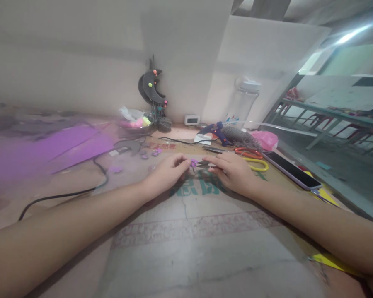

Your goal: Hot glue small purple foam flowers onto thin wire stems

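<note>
Near the middle of the head view, my left hand (172,171) pinches a small purple flower-shaped piece (194,163) between thumb and fingertips. My right hand (233,171) is closed around a pair of scissors (202,164). The dark blade tips point left and come right up to the purple piece; whether they touch it I cannot tell. A yellow handle loop (261,165) shows behind the right hand and seems to belong to these scissors. Just beyond that hand lies an orange-handled tool (250,152) with pointed metal jaws. Small purple cut-outs (157,152) lie beyond my left hand.
Purple sheets (81,145) and a black cable (59,196) lie at left. At the back are a dark crescent decoration (151,87), a bowl (136,126), a small digital display (192,120), a blue glue gun (217,132), grey yarn (240,136) and a clear bottle (244,103). A phone (292,169) lies right.
</note>
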`<state>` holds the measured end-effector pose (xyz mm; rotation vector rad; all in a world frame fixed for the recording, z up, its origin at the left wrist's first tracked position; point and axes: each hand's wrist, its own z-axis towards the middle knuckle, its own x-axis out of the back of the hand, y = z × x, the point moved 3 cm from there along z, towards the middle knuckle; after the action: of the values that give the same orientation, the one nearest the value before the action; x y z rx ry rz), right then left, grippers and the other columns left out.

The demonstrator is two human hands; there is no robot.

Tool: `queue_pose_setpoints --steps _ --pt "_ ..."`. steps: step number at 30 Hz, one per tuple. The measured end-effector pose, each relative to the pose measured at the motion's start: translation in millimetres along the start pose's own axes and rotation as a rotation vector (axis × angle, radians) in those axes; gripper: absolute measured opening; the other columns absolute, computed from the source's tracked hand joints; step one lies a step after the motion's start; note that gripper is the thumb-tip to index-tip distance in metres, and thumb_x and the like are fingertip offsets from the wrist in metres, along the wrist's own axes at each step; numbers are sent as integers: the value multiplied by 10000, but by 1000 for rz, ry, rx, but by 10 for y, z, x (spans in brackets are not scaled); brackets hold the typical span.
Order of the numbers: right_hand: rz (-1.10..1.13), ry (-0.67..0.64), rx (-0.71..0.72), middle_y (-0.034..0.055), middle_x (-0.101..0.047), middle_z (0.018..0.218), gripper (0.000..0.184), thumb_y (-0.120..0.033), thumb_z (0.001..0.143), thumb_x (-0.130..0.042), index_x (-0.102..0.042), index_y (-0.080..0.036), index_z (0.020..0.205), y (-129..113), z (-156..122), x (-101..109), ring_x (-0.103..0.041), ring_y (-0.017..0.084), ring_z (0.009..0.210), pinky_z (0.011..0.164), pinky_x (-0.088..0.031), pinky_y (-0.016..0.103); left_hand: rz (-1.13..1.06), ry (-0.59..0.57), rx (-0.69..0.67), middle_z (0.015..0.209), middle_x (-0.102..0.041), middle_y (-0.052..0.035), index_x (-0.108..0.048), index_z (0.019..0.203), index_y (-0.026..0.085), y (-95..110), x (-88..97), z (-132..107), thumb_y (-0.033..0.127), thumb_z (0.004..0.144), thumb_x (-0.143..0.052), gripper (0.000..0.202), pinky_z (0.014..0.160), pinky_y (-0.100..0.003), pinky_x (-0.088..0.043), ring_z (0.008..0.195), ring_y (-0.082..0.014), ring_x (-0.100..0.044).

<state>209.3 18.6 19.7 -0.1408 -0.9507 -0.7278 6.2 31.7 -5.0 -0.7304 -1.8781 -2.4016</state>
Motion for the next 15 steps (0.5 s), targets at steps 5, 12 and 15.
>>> queue_pose_setpoints --steps 5,12,15 --pt "-9 13 8 79 -659 769 276 -260 992 -465 -673 -136 1124 4 6 -9 -568 202 726 637 -390 316 11 -21 -9 612 -528 33 -518 714 193 -26 -4 7 430 911 -494 308 526 -237 -377 549 -118 -506" --pt "-20 21 49 65 -671 774 255 -255 996 -476 -674 -143 1111 6 1 -13 -574 187 725 653 -381 311 -6 -61 -5 618 -523 34 -524 732 193 -56 -14 14 433 917 -486 306 532 -239 -383 547 -114 -490" --pt "-4 23 49 64 -688 793 236 -247 989 -494 -672 -140 1100 10 -2 -21 -582 185 723 653 -379 314 -9 -68 11 624 -523 35 -524 738 193 -54 -16 14 438 916 -486 305 526 -238 -378 542 -111 -486"
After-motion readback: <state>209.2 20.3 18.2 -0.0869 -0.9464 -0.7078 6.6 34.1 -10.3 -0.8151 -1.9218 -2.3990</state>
